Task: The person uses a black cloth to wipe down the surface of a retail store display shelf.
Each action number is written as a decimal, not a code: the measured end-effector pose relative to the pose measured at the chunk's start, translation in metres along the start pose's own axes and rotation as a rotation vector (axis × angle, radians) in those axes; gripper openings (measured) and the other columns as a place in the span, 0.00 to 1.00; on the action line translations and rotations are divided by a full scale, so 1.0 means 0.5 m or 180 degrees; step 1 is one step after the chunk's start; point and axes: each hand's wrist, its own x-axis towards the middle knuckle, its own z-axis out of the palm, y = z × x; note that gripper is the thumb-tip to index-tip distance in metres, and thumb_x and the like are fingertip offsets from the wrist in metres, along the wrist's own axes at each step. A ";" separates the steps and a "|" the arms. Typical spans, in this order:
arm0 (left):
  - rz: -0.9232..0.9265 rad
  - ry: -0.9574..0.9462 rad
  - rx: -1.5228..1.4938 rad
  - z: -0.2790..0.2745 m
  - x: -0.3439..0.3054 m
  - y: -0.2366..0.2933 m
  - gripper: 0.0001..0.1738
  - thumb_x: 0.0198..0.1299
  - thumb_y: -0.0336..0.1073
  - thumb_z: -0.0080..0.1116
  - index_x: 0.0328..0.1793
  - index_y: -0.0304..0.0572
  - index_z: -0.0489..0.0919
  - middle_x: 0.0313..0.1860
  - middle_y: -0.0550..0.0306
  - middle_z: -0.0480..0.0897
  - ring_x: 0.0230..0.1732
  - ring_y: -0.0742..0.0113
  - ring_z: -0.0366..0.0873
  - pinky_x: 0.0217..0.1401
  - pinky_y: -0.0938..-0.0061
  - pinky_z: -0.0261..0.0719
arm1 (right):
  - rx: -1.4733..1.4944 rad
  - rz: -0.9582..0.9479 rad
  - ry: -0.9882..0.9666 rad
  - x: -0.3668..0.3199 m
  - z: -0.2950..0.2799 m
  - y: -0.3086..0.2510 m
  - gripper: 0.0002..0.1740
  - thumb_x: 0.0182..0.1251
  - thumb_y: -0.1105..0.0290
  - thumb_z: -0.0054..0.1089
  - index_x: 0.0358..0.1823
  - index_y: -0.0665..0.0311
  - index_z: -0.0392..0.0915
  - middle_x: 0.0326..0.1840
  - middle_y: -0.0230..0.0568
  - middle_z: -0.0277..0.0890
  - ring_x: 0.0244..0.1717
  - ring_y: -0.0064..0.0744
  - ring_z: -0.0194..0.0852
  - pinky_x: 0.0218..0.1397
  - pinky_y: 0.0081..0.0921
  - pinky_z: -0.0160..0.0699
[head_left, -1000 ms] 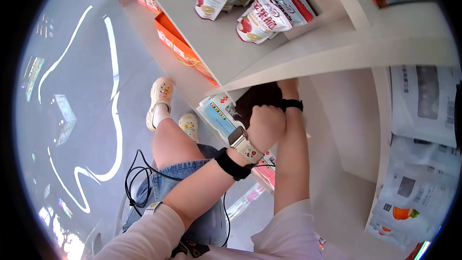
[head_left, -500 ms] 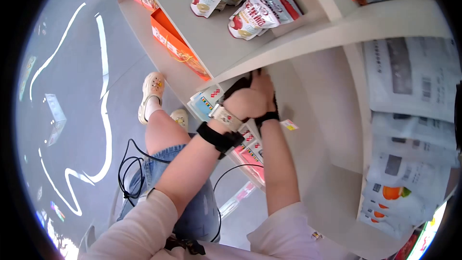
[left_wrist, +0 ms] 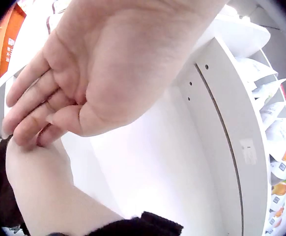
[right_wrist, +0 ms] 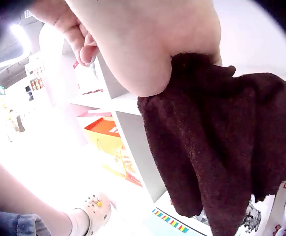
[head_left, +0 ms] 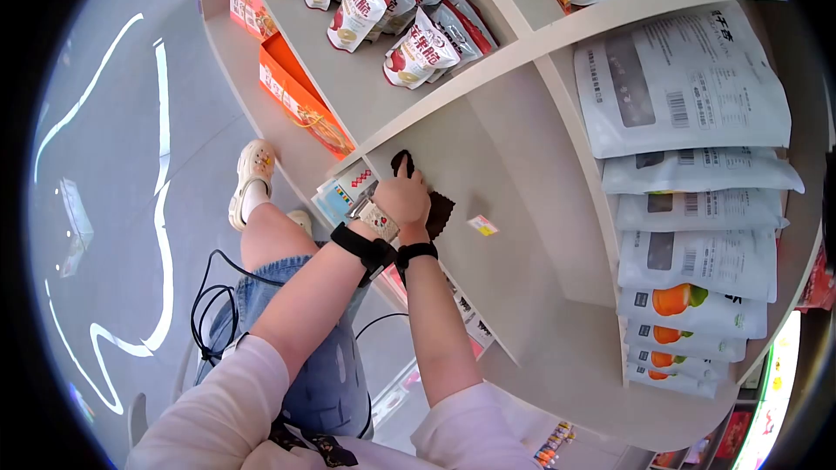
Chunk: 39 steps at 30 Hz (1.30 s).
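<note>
A dark brown cloth point(right_wrist: 207, 137) hangs in folds from under the palm of my right hand point(right_wrist: 153, 44), which grips it. In the head view, pieces of the cloth point(head_left: 441, 214) show on both sides of the hands, against the lower shelf board point(head_left: 514, 270). My left hand point(left_wrist: 108, 64), with a watch on its wrist, lies across the right one. Its loosely bent fingers point(left_wrist: 32, 130) touch the right hand near the wrist, and nothing is held in its palm. Most of the right hand's fingers are hidden.
White pouches point(head_left: 688, 87) stand in a row in the right compartment. Red and white snack bags point(head_left: 357, 4) occupy the shelf above. Orange boxes point(head_left: 300, 100) and a blue-white box point(head_left: 335, 200) line the lower ledge. A price tag point(head_left: 482, 225) lies on the board. A black cable point(head_left: 205, 305) loops beside the leg.
Both hands, with the cloth, have come from deeper in the compartment toward the board's left front edge. The head view has turned, showing more of the white pouches and the price tag.
</note>
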 end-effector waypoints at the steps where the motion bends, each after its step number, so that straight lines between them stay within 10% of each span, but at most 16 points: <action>1: -0.0023 0.0011 0.0009 0.012 0.002 -0.003 0.10 0.47 0.37 0.52 0.36 0.48 0.80 0.59 0.53 0.71 0.31 0.50 0.81 0.32 0.61 0.78 | -0.0004 -0.0014 -0.0005 0.001 0.000 -0.002 0.28 0.56 0.60 0.50 0.61 0.54 0.63 0.40 0.47 0.69 0.42 0.46 0.70 0.46 0.40 0.71; 7: 0.0713 -0.0048 0.0547 0.013 0.034 0.009 0.05 0.45 0.32 0.51 0.28 0.42 0.75 0.47 0.54 0.75 0.57 0.58 0.70 0.32 0.65 0.81 | -0.0121 -0.0177 0.0047 0.012 0.003 0.004 0.28 0.56 0.60 0.50 0.61 0.54 0.63 0.40 0.46 0.69 0.42 0.45 0.69 0.46 0.39 0.71; 26: 0.0555 -0.0107 0.0432 -0.115 0.055 0.026 0.13 0.47 0.35 0.51 0.36 0.36 0.80 0.48 0.55 0.75 0.68 0.56 0.53 0.13 0.63 0.75 | -0.0200 -0.0372 0.0079 0.045 -0.016 0.008 0.28 0.57 0.61 0.50 0.61 0.54 0.63 0.40 0.45 0.69 0.41 0.44 0.69 0.45 0.38 0.70; 31: 0.0970 0.0140 0.0209 0.002 0.046 -0.008 0.12 0.46 0.34 0.51 0.33 0.34 0.80 0.47 0.54 0.75 0.69 0.54 0.53 0.09 0.61 0.73 | -0.0166 -0.0330 0.0072 0.020 -0.015 0.007 0.28 0.57 0.61 0.50 0.62 0.54 0.63 0.40 0.45 0.69 0.41 0.44 0.69 0.44 0.37 0.70; 35: 0.0690 -0.0043 0.0554 -0.030 0.016 0.006 0.05 0.43 0.30 0.50 0.27 0.38 0.74 0.43 0.56 0.75 0.65 0.57 0.63 0.29 0.69 0.82 | -0.0144 -0.0295 0.0039 0.002 -0.014 0.005 0.28 0.57 0.61 0.50 0.62 0.54 0.63 0.40 0.45 0.69 0.41 0.44 0.69 0.44 0.37 0.70; 39: 0.0941 0.0024 0.1390 0.033 0.022 -0.019 0.08 0.42 0.30 0.52 0.29 0.35 0.75 0.46 0.52 0.75 0.66 0.54 0.61 0.28 0.72 0.81 | -0.0149 -0.0298 0.0037 0.006 -0.013 0.003 0.28 0.57 0.61 0.50 0.62 0.54 0.63 0.40 0.45 0.69 0.40 0.44 0.69 0.44 0.36 0.70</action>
